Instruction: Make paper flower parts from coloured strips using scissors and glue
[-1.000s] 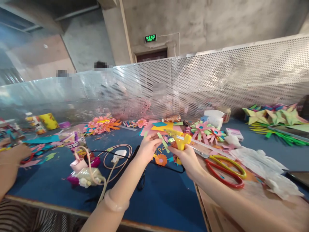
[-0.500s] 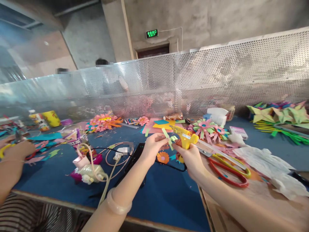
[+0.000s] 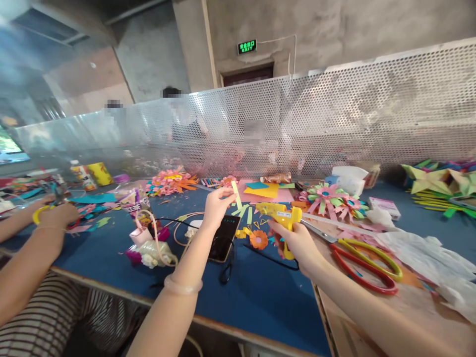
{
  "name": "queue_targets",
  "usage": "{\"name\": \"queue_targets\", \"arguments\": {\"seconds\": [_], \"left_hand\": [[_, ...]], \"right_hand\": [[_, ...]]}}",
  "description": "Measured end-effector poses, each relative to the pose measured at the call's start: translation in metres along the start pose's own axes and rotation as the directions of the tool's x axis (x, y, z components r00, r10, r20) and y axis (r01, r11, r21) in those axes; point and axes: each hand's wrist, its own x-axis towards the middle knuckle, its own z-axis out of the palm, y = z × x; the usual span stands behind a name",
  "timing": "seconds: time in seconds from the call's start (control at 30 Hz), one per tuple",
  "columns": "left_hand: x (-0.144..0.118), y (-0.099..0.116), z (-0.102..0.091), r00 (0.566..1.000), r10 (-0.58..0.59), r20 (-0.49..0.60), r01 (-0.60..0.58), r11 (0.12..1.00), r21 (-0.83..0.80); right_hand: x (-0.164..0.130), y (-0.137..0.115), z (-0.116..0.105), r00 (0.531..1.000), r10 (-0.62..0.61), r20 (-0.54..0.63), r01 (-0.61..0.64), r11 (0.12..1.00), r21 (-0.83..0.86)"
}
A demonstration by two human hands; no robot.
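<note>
Shared craft workshop in a bare industrial building. Raw grey concrete wall (image 3: 334, 29) with a green lit exit sign (image 3: 247, 47) over a dark doorway. Long blue-topped worktable (image 3: 256, 292) split down the middle by a perforated silver metal screen (image 3: 334, 119); other people sit behind it and one in striped clothing (image 3: 44, 317) sits alongside. Table littered with folded pink-and-green paper flowers (image 3: 327, 196), coloured paper sheets (image 3: 260, 190), red-and-yellow-handled scissors (image 3: 364, 263), a yellow hot glue gun (image 3: 280, 215) and green folded paper stars (image 3: 439, 181).
</note>
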Motion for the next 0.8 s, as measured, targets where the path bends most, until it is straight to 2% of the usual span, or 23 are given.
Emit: {"name": "queue_targets", "arguments": {"seconds": [0.33,0.53,0.8], "left_hand": [[-0.005,0.004,0.009,0.988,0.131,0.086,-0.142,0.978,0.15],[-0.007,0.004,0.012,0.983,0.151,0.101,-0.167,0.969,0.179],[-0.007,0.003,0.012,0.982,0.153,0.107,-0.17,0.97,0.176]], "right_hand": [[0.007,0.012,0.0,0.998,0.044,0.044,-0.035,0.982,-0.187],[0.009,0.016,0.0,0.995,0.09,0.042,-0.075,0.958,-0.277],[0.012,0.021,-0.001,0.993,0.11,0.033,-0.096,0.952,-0.289]]}}
